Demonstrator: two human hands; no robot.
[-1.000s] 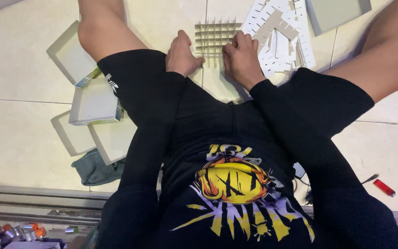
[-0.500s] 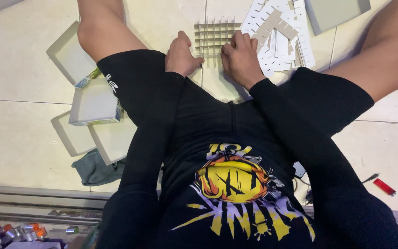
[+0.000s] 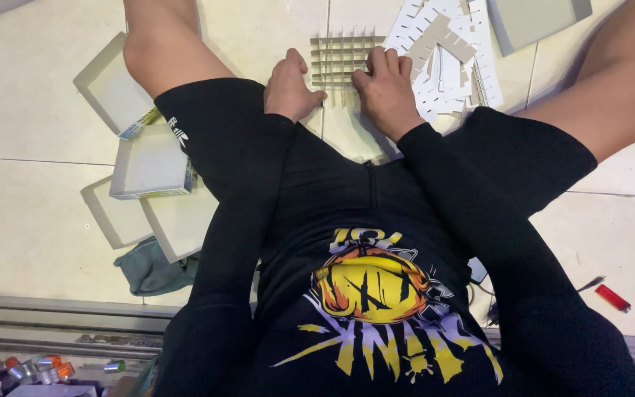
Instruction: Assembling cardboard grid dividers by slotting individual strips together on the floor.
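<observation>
Head view showed a pale tiled floor (image 3: 31, 213). Left hand (image 3: 292, 87) and right hand (image 3: 385, 87), apart, pressed one slotted cardboard lattice grid (image 3: 339, 55). Four shallow grey trays (image 3: 152, 165) lay nearby.

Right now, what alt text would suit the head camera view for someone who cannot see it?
Seen from above, a seated person's left hand and right hand press on a cardboard divider grid on the tiled floor. Slotted cardboard strips lie to the right, shallow boxes to the left.
</observation>
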